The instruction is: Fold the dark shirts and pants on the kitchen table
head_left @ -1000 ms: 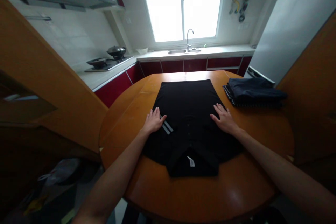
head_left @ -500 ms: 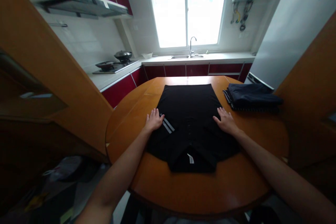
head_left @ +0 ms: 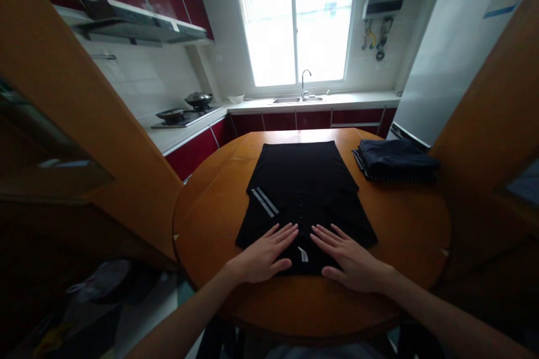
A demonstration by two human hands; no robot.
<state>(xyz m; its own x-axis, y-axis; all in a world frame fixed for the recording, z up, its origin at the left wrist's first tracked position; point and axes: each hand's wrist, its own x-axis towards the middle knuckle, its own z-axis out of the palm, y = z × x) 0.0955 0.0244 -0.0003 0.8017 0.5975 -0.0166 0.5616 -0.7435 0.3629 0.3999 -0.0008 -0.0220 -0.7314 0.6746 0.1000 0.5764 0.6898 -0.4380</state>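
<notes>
The table (head_left: 206, 207) is partly covered by the black shirt (head_left: 301, 179), laid flat; its sides, touched a second ago, are now left bare. Folded clothes (head_left: 396, 160) are stacked right of the shirt, apart from it. The left hand (head_left: 265, 255) and right hand (head_left: 347, 255) have been brought to the shirt's collar (head_left: 310, 268), spread flat, nothing grasped, partly hiding it. The label (head_left: 302, 254) cannot be read.

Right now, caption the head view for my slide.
Left hand and right hand at the collar of a black shirt spread on a wooden table.
</notes>
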